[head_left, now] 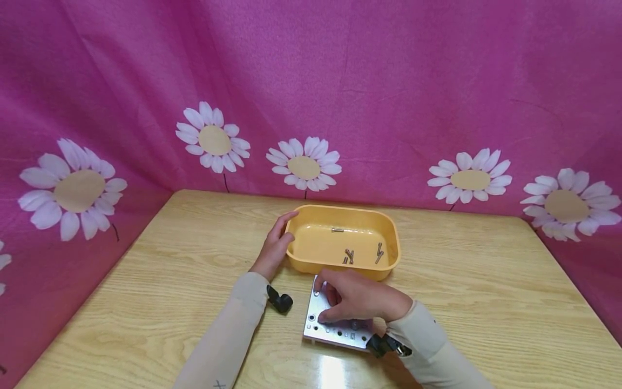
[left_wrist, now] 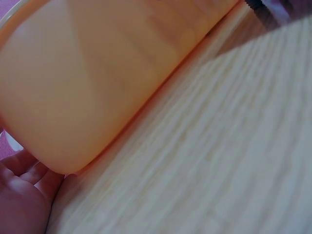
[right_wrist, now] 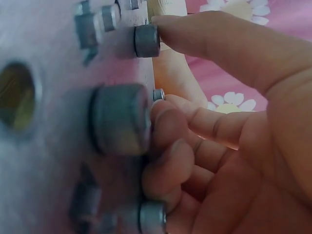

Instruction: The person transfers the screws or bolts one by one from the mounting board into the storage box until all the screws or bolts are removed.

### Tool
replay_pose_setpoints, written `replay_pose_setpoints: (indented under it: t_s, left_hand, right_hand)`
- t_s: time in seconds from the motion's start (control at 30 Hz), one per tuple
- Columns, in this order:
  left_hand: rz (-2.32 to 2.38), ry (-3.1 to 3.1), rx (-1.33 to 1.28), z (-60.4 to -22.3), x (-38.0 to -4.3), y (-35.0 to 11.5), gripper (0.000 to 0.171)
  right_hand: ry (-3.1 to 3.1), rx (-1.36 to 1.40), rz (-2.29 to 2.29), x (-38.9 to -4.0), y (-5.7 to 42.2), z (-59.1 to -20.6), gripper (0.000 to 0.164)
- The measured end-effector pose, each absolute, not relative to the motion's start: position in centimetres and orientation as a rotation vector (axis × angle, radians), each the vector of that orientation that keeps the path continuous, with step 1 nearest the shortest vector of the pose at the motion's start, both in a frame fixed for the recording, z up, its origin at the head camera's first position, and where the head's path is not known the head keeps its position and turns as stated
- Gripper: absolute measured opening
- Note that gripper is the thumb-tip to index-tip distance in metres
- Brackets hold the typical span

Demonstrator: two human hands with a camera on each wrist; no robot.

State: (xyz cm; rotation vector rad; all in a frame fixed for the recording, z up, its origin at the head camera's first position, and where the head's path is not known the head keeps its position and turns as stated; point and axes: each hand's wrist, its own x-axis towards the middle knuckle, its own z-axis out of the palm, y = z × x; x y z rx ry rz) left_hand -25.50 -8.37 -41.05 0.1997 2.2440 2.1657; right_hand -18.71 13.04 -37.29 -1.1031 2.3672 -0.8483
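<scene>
A yellow plastic bin (head_left: 342,265) stands on the table, with several loose screws (head_left: 349,255) lying on its floor. My left hand (head_left: 274,246) rests against the bin's left end, with thumb and fingertips at the rim. In the left wrist view, the fingers of my left hand (left_wrist: 27,190) lie along the bin's outer wall. In front of the bin is a silvery metal plate (head_left: 335,336) with round and square holes and screw heads (right_wrist: 122,119) standing proud. Over it is my right hand (head_left: 362,294). Its thumb and index fingertip touch separate screw heads; the other fingers are curled underneath.
A pale wood-grain table (head_left: 160,302) carries everything. Behind it hangs a magenta cloth (head_left: 389,97) printed with white daisies. Black wrist mounts (head_left: 280,300) stick out from both cream sleeves (head_left: 228,329).
</scene>
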Motion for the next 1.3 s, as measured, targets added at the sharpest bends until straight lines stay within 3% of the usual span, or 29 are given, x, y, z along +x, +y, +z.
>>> replay_pose_setpoints:
  t_s: [0.33,0.73,1.3]
  left_hand:
    - [2.158,2.241,0.205,-41.1,-25.6,-8.4,0.058]
    - [2.179,2.246,0.217,-41.2,-25.7,-8.5,0.057]
    - [2.162,2.254,0.223,-41.4,-25.7,-8.5,0.057]
  right_hand:
    - [2.391,-1.105,-0.841,-18.8,13.0,-37.4,0.034]
    - [2.632,-1.142,-0.826,-18.4,11.7,-38.2,0.008]
    - [2.733,-1.109,-0.707,-18.0,11.3,-38.5,0.010]
